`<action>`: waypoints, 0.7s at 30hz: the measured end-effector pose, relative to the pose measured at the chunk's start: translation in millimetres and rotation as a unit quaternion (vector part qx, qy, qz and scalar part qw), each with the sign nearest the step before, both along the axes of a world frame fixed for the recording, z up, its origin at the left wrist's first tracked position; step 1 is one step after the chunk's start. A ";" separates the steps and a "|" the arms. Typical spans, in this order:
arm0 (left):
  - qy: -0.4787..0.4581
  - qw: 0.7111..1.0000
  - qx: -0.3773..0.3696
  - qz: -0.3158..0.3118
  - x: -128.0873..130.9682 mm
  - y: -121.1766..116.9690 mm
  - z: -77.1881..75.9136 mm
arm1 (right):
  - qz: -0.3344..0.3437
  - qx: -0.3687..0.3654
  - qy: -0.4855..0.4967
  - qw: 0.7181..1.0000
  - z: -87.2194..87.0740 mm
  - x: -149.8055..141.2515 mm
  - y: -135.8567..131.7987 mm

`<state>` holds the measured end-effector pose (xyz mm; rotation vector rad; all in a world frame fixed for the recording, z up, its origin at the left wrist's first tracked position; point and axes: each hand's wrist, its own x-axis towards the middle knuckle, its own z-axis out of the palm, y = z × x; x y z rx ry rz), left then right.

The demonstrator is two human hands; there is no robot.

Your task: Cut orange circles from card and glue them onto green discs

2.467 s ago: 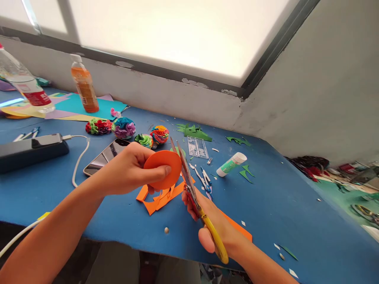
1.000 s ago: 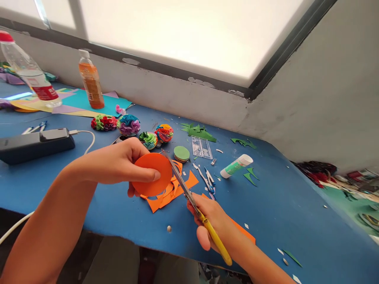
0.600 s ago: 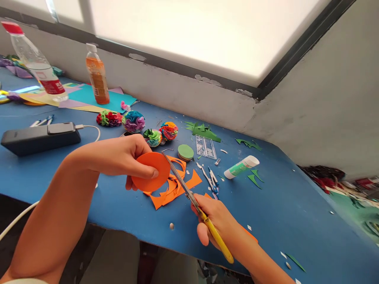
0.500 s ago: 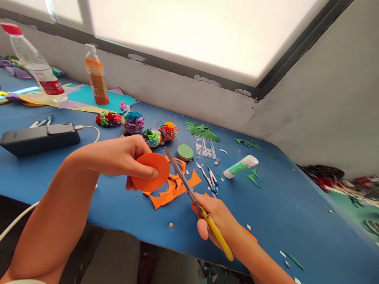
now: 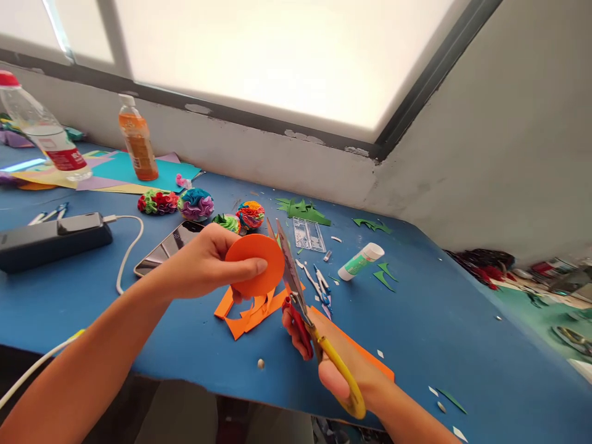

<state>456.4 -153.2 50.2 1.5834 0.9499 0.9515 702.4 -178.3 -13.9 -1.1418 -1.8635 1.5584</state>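
Pinched between the thumb and fingers of my left hand [image 5: 208,262] is an orange paper disc [image 5: 256,253], held up over the table. My right hand [image 5: 333,357] grips a pair of scissors [image 5: 296,299] with one yellow and one red handle. Their blades stand slightly apart, pointing away from me, close beside the disc's right edge. Whether a blade touches the paper I cannot tell. Under the disc lie orange paper offcuts [image 5: 247,320]. Another orange paper piece [image 5: 356,345] lies partly behind my right forearm.
A glue stick [image 5: 361,262] and a drawing compass [image 5: 322,280] lie right of centre. Behind are ruffled paper balls [image 5: 197,203], green scraps [image 5: 308,211] and a clear plastic case [image 5: 309,234]. Leftward stand two bottles [image 5: 139,142], a phone [image 5: 169,246] and a dark cabled device [image 5: 55,237].
The scissors have opened from nearly closed, showing the red handle. My left hand and the disc have moved right, nearer the blades. The view has shifted, uncovering the phone.
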 end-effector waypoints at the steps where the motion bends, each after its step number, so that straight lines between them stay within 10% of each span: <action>1: -0.009 1.000 0.008 0.015 3.9 -0.5 -2.4 | -0.001 0.005 0.011 1.000 -0.6 -1.1 -0.7; 7: -0.032 0.996 0.054 0.065 24.3 -2.9 -16.3 | -0.031 -0.005 0.137 0.990 -8.1 -12.9 -0.3; 21: -0.019 0.998 -0.011 -0.053 59.5 -2.9 -49.6 | -0.104 0.025 0.143 0.984 7.3 -12.6 9.6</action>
